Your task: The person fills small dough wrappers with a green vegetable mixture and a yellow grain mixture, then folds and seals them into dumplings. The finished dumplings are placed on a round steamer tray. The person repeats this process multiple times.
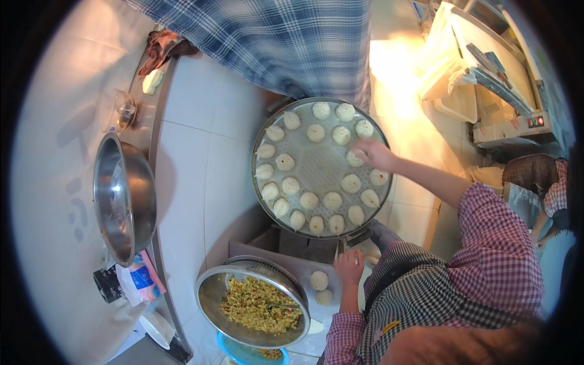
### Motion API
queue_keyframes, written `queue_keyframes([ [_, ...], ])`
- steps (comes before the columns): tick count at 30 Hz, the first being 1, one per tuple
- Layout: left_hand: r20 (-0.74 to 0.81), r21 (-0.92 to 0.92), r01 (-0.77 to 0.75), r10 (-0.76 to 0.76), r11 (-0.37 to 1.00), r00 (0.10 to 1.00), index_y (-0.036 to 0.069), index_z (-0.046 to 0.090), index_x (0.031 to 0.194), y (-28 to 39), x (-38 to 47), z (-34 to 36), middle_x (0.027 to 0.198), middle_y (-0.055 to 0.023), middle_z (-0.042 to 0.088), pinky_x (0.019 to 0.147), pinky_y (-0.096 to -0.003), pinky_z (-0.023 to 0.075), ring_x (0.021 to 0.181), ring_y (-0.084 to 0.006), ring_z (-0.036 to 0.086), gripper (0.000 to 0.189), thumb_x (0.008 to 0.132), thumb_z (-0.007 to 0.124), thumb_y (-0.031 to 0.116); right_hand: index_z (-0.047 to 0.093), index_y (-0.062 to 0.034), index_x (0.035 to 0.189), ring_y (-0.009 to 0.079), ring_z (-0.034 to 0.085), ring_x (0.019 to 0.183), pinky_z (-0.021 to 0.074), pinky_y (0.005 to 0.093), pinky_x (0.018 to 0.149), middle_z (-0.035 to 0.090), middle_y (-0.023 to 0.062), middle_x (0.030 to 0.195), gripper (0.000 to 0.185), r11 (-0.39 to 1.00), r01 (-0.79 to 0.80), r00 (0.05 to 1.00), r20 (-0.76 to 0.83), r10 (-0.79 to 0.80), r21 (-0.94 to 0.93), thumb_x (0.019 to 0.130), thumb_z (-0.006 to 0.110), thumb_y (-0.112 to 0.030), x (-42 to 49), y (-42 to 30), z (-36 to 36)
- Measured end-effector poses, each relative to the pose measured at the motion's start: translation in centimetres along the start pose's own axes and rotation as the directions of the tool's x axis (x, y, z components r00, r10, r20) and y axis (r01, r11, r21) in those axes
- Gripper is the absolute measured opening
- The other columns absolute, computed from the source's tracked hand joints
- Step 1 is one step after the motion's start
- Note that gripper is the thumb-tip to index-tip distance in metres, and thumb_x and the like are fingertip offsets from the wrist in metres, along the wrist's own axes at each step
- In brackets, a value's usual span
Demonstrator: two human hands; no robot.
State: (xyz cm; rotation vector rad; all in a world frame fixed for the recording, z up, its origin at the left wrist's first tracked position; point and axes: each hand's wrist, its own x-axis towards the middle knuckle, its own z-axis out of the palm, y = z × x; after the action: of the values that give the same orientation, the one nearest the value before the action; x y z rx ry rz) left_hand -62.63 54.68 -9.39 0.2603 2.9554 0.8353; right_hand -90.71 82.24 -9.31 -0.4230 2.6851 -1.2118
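Note:
My right hand (375, 154) reaches over the right part of a round perforated steamer tray (315, 169). Its fingertips are closed around a pleated dough bun (355, 159) that sits on the tray. More filled buns, some round and some leaf-shaped, ring the tray, several with orange filling showing at the pleats. Nearer my body, my left hand (349, 267) hovers by the front of the work surface, thumb apart from the fingers; nothing shows in it. Beside it lie two plain dough balls (319, 280). A tilted steel bowl (205, 292) holds chopped yellow-green filling (260, 301) and a spoon.
A blue basin (228, 349) sits below the filling bowl. On the left counter are a large steel basin (141, 196), a tissue pack (141, 278) and a brown rag (162, 48). Blue plaid cloth (292, 41) hangs beyond the tray. A machine (511, 132) and another person (554, 191) are at right.

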Motion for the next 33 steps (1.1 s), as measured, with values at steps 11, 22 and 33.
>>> queue_keyframes([
  [11,0.056,-0.044,0.045,-0.042,0.998,0.998,0.013,0.065,0.087,0.0,0.5,-0.7,0.078,-0.0056,0.063,0.062,-0.0391,0.0474,0.072,-0.0256,0.061,0.012,0.086,0.068,0.025,0.050,-0.0202,0.142,0.0396,0.048,0.126,0.0514,0.0481,0.099,0.044,0.0145,0.140,0.063,0.827,-0.303,0.925,0.061,0.374,-0.473,0.083,0.068,-0.007,21.0,4.2,4.9],
  [22,0.052,-0.033,0.059,-0.057,0.998,0.997,0.012,0.063,0.081,0.0,1.1,-1.0,0.071,-0.0029,0.058,0.060,-0.0389,0.0457,0.068,-0.0236,0.059,0.014,0.087,0.068,0.024,0.058,-0.0167,0.123,0.0329,0.048,0.121,0.0484,0.0407,0.100,0.050,0.0067,0.129,0.058,0.932,0.076,0.977,0.215,0.002,-0.354,0.072,0.063,0.010,23.2,5.8,5.6],
  [33,0.057,-0.026,0.058,-0.056,0.998,0.997,0.013,0.060,0.077,-0.1,1.0,-0.8,0.068,-0.0024,0.053,0.058,-0.0386,0.0432,0.065,-0.0229,0.057,0.016,0.087,0.067,0.024,0.057,-0.0170,0.116,0.0347,0.047,0.122,0.0474,0.0422,0.100,0.049,0.0062,0.126,0.049,0.911,0.070,0.952,0.301,0.061,-0.406,0.074,0.067,0.005,23.8,6.9,5.8],
])
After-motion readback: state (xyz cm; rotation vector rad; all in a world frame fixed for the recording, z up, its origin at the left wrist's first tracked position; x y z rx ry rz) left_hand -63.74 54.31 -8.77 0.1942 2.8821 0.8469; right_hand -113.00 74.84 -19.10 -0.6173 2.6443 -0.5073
